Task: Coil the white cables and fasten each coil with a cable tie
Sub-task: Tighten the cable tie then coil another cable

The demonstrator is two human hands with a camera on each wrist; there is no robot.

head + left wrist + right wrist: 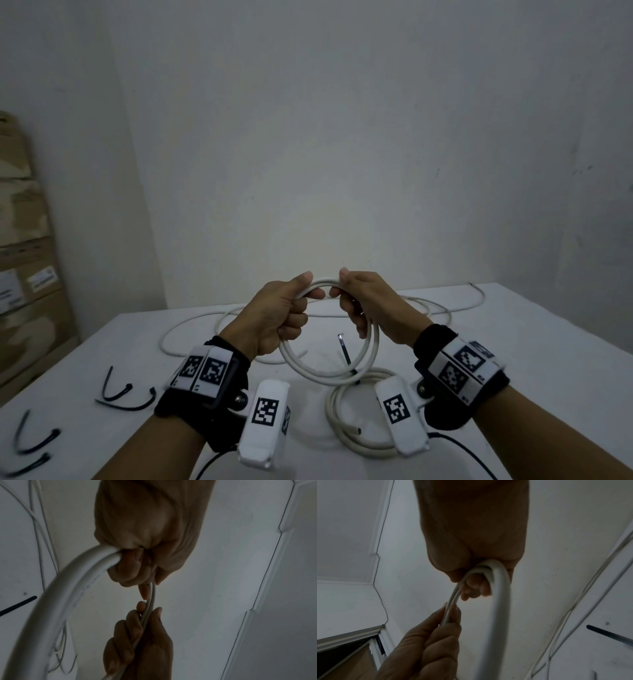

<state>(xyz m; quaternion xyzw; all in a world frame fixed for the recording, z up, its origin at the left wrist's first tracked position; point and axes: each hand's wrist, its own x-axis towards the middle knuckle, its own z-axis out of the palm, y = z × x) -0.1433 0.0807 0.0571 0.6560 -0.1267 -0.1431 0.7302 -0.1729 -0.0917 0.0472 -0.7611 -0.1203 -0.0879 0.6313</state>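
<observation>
A white cable coil (325,371) of a few loops is held upright above the white table (513,342). My left hand (294,308) grips its top left with curled fingers. My right hand (352,308) grips its top right, and the two thumbs nearly meet. In the left wrist view my left hand (137,563) closes round the thick cable (68,595), with my right hand (142,635) beyond. In the right wrist view my right hand (476,586) wraps the cable (500,608). A black cable tie (346,353) sticks up by the coil's lower arc; which coil it binds I cannot tell.
A second white coil (356,442) lies on the table below my right wrist. Loose white cable (205,325) trails across the far side of the table. Several black cable ties (126,397) lie at the front left. Cardboard boxes (27,257) stand at the left wall.
</observation>
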